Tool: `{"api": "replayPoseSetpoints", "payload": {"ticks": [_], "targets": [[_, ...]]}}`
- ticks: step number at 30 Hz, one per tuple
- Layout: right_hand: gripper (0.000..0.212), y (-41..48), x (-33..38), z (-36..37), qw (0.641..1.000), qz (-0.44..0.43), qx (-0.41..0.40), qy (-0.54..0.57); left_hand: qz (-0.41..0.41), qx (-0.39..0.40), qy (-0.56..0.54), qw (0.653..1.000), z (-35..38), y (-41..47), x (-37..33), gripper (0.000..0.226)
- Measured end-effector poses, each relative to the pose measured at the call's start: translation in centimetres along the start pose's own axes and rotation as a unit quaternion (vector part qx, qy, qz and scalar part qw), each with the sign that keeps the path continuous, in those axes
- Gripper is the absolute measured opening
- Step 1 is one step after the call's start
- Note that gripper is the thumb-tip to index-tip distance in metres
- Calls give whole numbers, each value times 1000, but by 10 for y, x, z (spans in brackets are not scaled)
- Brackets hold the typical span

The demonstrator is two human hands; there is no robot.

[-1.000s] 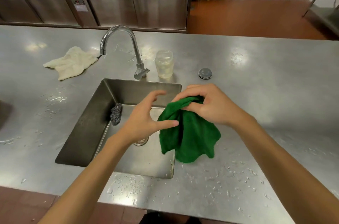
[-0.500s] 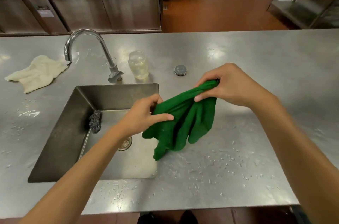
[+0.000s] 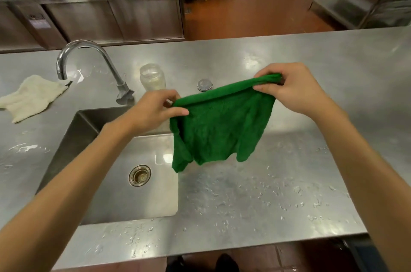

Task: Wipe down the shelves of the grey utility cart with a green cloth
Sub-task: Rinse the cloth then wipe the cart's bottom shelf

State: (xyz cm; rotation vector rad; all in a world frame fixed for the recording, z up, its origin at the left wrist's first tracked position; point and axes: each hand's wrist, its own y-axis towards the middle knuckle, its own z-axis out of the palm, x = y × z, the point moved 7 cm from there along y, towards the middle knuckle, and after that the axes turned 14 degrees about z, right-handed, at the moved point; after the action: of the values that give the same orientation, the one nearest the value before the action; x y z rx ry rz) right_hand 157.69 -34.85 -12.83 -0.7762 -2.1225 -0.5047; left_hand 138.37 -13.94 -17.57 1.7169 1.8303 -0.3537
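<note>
**Two hands hold a green cloth stretched open over a wet steel counter**

Seen from the person's own head, looking down. The left hand (image 3: 155,109) and the right hand (image 3: 295,91) each pinch one top corner of the green cloth (image 3: 220,129) between thumb and fingers. They pull its upper edge taut, and the rest hangs loose below. The cloth is in the air above the middle of the counter (image 3: 289,193), just over the right rim of the sink (image 3: 89,129). Its lowest corner hangs close to the steel, but contact cannot be told.

This grip probably serves to spread the cloth flat, ready for folding or carrying. Water drops scattered toward the counter's near edge suggest the cloth is damp from rinsing.

A curved tap (image 3: 89,58) stands at the sink's far edge. An open jar (image 3: 152,77) stands just beside the tap, with its lid (image 3: 204,84) lying nearby. A pale rag (image 3: 31,96) lies crumpled toward the counter's left edge.

The grey cart is not in view, so wiping its shelves has likely not begun.
</note>
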Motion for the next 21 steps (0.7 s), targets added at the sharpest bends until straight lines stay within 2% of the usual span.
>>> {"api": "replayPoseSetpoints", "payload": {"ticks": [4,9,13,18,21], "targets": [[23,4,4,-26,999,-29,-33,15,26,-5,53,998,-10,21,-14,28],[25,-1,-8,-47,996,-31,-64,60,67,-37,156,985,-20,30,-40,40],[23,-23,-51,-30,996,17,-33,87,54,18,153,987,10,16,-39,40],[47,-87,-129,38,995,76,22,56,7,89,105,990,91,-39,-10,51],[38,-123,-170,77,992,105,54,48,-29,129,91,987,145,-84,8,51]]}}
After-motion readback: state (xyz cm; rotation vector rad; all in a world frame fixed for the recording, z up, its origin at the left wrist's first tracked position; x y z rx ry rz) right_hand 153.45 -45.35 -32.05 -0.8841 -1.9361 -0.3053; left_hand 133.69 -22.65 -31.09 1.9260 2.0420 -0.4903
